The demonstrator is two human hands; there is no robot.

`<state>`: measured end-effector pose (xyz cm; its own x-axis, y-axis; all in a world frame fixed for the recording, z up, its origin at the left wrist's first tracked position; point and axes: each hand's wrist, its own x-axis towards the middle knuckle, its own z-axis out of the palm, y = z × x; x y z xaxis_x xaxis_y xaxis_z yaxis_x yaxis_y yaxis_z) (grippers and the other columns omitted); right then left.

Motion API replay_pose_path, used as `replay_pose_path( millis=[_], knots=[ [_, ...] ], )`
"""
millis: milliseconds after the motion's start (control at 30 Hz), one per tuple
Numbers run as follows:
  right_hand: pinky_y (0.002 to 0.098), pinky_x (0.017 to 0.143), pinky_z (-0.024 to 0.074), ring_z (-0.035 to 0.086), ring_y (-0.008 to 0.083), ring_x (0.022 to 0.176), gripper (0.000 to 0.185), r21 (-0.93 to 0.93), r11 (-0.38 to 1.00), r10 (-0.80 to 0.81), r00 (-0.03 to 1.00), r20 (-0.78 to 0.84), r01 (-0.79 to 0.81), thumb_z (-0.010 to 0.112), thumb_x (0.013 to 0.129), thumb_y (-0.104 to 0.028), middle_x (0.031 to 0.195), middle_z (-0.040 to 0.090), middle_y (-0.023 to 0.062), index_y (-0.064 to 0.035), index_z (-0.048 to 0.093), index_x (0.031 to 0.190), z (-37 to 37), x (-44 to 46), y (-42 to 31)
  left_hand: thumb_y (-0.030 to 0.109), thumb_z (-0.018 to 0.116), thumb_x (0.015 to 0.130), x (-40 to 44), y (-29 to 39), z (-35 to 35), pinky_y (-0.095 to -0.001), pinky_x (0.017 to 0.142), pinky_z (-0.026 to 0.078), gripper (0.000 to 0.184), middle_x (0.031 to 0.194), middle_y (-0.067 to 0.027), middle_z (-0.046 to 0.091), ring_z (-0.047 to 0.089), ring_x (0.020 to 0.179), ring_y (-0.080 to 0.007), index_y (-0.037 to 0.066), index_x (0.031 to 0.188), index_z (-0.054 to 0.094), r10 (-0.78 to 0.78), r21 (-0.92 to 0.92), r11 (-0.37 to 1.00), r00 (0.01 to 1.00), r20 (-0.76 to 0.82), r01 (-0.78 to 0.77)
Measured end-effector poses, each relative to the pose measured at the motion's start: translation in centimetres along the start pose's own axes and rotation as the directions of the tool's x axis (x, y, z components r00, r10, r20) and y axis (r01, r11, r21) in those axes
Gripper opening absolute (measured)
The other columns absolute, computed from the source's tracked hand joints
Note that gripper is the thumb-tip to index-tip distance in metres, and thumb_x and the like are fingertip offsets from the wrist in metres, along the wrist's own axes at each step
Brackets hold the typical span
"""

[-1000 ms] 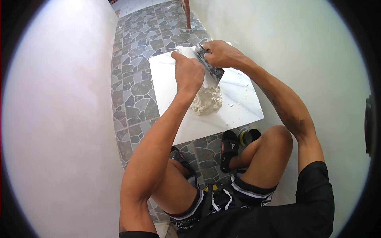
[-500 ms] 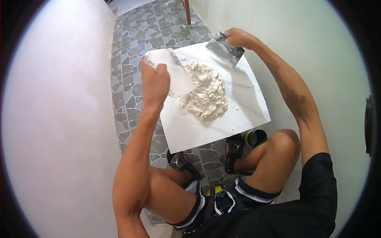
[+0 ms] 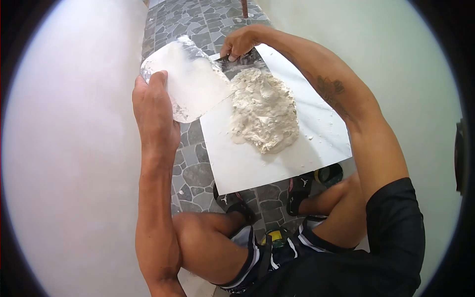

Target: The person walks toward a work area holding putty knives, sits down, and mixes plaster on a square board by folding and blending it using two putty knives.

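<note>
The right hand has swung inward, clamping the dark scraper against gathered but lumpy paste; the left hand grips the pale plate.

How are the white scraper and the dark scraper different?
The white scraper is pale nearly all over; the dark scraper is black and grey. The white scraper shows a big rounded face, but less of the dark scraper shows. The left hand holds the white scraper; the right hand holds the dark scraper at the paste. Both are flat.

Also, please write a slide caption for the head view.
Two hands holding scrapers at the paste on a board.
</note>
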<state>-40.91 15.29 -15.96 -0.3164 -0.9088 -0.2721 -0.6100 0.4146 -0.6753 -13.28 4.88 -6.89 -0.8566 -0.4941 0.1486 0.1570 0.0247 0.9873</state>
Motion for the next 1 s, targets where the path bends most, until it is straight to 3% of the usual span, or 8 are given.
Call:
replay_pose_path(
  millis=[133,233,400,467,567,700,900,1000],
  knots=[
    [0.0341,0.079,0.0473,0.061,0.0177,0.083,0.027,-0.153,0.987,-0.045,0.996,0.072,0.055,0.059,0.091,-0.007,0.096,0.071,0.0070,-0.0067,0.068,0.116,0.0,-1.3,-2.4,0.011,0.048,0.094,0.2,0.0,-0.3,-0.0329,0.073,0.058,0.028,0.105,-0.0171,0.059,0.065,0.088,-0.0197,-0.008,0.114,0.044,0.026,-0.048,0.998,1.000,0.007,-0.026],
    [0.0361,0.079,0.0480,0.063,0.0190,0.085,0.025,-0.330,0.927,-0.179,0.983,0.038,0.181,0.059,0.092,-0.007,0.096,0.071,0.0084,-0.0073,0.068,0.115,-0.3,-4.8,-4.5,0.011,0.047,0.094,0.1,0.2,-0.7,-0.0338,0.074,0.058,0.029,0.105,-0.0162,0.059,0.064,0.087,-0.0199,-0.007,0.116,0.043,0.029,-0.055,0.998,0.999,0.015,-0.029],
    [0.0419,0.081,0.0512,0.066,0.0303,0.091,0.025,-0.464,0.869,-0.243,0.965,-0.098,0.172,0.055,0.091,-0.003,0.100,0.069,0.0144,-0.0056,0.065,0.113,2.0,-12.0,-6.4,0.009,0.048,0.094,0.2,0.0,-1.0,-0.0323,0.074,0.056,0.031,0.104,-0.0139,0.060,0.062,0.087,-0.0176,-0.006,0.120,0.043,0.047,-0.034,0.998,0.999,-0.009,-0.047],
    [0.0415,0.084,0.0534,0.065,0.0307,0.096,0.027,-0.616,0.778,-0.261,0.956,-0.136,0.125,0.055,0.087,0.001,0.101,0.067,0.0140,-0.0033,0.065,0.112,4.3,-14.8,-6.5,0.009,0.050,0.093,0.3,-0.3,-0.9,-0.0308,0.074,0.054,0.031,0.103,-0.0132,0.060,0.061,0.086,-0.0159,-0.006,0.120,0.044,0.071,-0.027,0.997,0.997,0.007,-0.071],
    [0.0445,0.085,0.0534,0.063,0.0339,0.100,0.030,-0.639,0.768,-0.198,0.933,-0.299,-0.042,0.055,0.078,0.006,0.106,0.064,0.0149,-0.0007,0.065,0.106,8.7,-18.8,-7.8,0.009,0.051,0.092,0.2,-1.3,-0.7,-0.0293,0.073,0.052,0.031,0.101,-0.0129,0.061,0.060,0.085,-0.0142,-0.007,0.118,0.046,0.125,0.002,0.992,0.991,0.046,-0.125],
    [0.0457,0.078,0.0527,0.063,0.0325,0.099,0.020,-0.685,0.718,-0.205,0.904,-0.375,-0.122,0.057,0.078,-0.002,0.104,0.064,0.0127,-0.0026,0.064,0.096,12.4,-21.1,-8.2,0.009,0.052,0.090,-0.2,-2.1,0.3,-0.0311,0.075,0.050,0.031,0.102,-0.0139,0.062,0.060,0.086,-0.0160,-0.006,0.117,0.050,0.221,0.133,0.964,0.971,0.090,-0.231],
    [0.0419,0.075,0.0493,0.063,0.0293,0.085,0.016,-0.402,0.892,-0.146,0.711,-0.688,-0.206,0.054,0.086,-0.008,0.088,0.064,0.0187,0.0017,0.064,0.095,12.0,-23.4,-8.4,0.013,0.051,0.091,-2.4,-2.3,2.5,-0.0389,0.085,0.050,0.035,0.103,-0.0235,0.064,0.064,0.093,-0.0288,-0.008,0.119,0.048,0.323,0.311,0.887,0.940,0.110,-0.341],
    [0.0408,0.069,0.0465,0.057,0.0247,0.067,0.020,-0.024,0.977,0.117,0.631,-0.767,-0.211,0.053,0.089,-0.013,0.072,0.058,0.0215,0.0041,0.062,0.089,11.4,-24.7,-9.6,0.014,0.050,0.092,-2.3,-2.7,3.6,-0.0420,0.087,0.049,0.039,0.107,-0.0276,0.065,0.066,0.098,-0.0340,-0.007,0.124,0.046,0.336,0.369,0.847,0.923,0.189,-0.384]
  ],
)
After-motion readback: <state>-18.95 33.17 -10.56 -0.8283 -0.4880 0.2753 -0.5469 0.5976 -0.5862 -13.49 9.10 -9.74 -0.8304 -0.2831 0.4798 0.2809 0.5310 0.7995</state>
